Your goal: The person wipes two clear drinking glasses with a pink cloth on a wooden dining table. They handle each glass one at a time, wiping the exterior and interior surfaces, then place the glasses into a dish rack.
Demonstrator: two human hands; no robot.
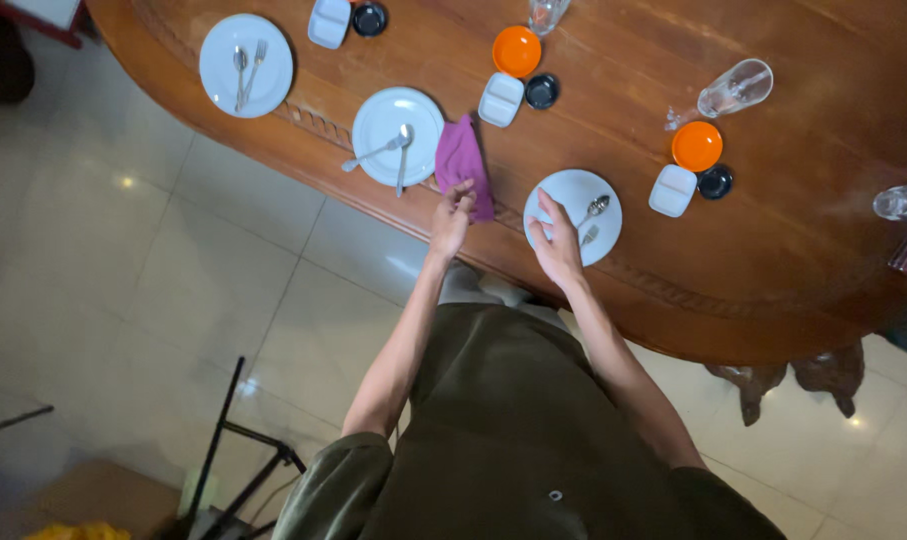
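On the near edge of the wooden table [613, 60], between two white plates, lies a purple cloth [460, 158], folded, long side running away from me. My left hand [451, 218] has its fingertips pinched on the cloth's near end, fingers curled shut around that corner. My right hand [555, 245] rests loosely open, fingers spread, on the near-left rim of the nearest white plate [563, 192]; it grips nothing that I can see.

On that plate: a spoon [594, 208] and a fork [588, 235], side by side, just right of my fingers.

Left of the cloth: a second white plate [385, 118] bearing two utensils, handles overhanging the rim. Farther left: a third white plate [231, 45] with a fork and spoon.

Beyond each place: a white square dish [671, 190], a small black dish [715, 181] and an orange bowl [696, 146]; the same trio repeats behind the cloth.

Glassware: one clear glass [735, 88] lying on its side beyond the orange bowl.

Below the table: pale floor tiles [143, 260].
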